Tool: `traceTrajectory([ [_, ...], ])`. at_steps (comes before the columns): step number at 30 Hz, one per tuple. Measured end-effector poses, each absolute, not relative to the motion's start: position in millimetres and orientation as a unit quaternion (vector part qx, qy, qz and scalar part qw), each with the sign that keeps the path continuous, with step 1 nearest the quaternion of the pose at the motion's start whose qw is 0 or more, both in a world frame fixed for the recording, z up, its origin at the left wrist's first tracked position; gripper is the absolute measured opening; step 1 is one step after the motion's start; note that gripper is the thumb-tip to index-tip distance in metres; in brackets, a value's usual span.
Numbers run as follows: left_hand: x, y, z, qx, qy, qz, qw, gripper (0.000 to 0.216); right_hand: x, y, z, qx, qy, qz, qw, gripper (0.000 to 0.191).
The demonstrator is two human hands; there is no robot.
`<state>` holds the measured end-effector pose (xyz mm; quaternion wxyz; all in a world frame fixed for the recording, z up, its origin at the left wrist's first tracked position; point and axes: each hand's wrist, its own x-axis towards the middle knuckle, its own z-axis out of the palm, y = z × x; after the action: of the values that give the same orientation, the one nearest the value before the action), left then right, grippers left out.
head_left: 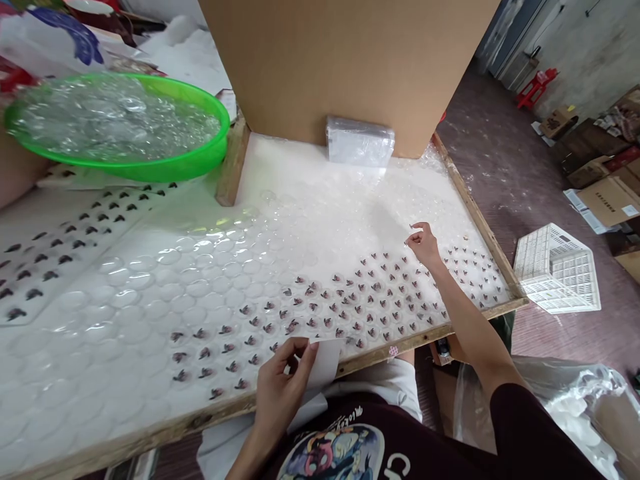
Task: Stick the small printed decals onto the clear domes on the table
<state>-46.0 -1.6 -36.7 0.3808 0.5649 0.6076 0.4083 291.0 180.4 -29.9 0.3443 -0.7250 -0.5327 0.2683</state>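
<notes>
Near the table's front edge, my left hand (283, 377) pinches a white paper sheet (323, 363) between thumb and fingers. My right hand (424, 245) is farther out over the right part of the table, its thumb and fingertips drawn together; anything between them is too small to make out. Below and around it, small dark insect-shaped pieces (357, 308) lie in rows, many on round transparent discs. More transparent plastic discs (197, 288) without dark pieces spread across the middle and left of the white tabletop (300, 167).
A green basin (200, 163) full of transparent plastic pieces stands at the left, beside a wooden block (233, 163). A large cardboard box (345, 60) and a plastic-wrapped stack (360, 141) are at the back. Wooden strips (480, 223) edge the table. A white crate (557, 270) sits on the floor.
</notes>
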Motion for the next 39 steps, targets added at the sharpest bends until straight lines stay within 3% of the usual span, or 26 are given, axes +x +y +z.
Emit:
traceTrajectory([
  [12,-48,-2,-41,0.565,0.607,0.409,0.380,0.029,284,186,-43,-0.719,-0.598,0.209,0.286,0.038],
  [19,-48,-2,-40,0.566,0.605,0.409,0.382,0.029,280,176,-31,-0.717,-0.594,0.191,0.309,0.039],
  [23,-47,-2,-37,0.565,0.607,0.408,0.383,0.029,266,146,-18,-0.660,-0.620,0.245,0.346,0.039],
  [28,-44,-2,-35,0.567,0.605,0.408,0.384,0.028,238,111,-25,-0.622,-0.656,0.334,0.267,0.038],
  [39,-44,-2,-31,0.558,0.617,0.400,0.385,0.029,229,109,-35,-0.649,-0.670,0.291,0.211,0.047],
])
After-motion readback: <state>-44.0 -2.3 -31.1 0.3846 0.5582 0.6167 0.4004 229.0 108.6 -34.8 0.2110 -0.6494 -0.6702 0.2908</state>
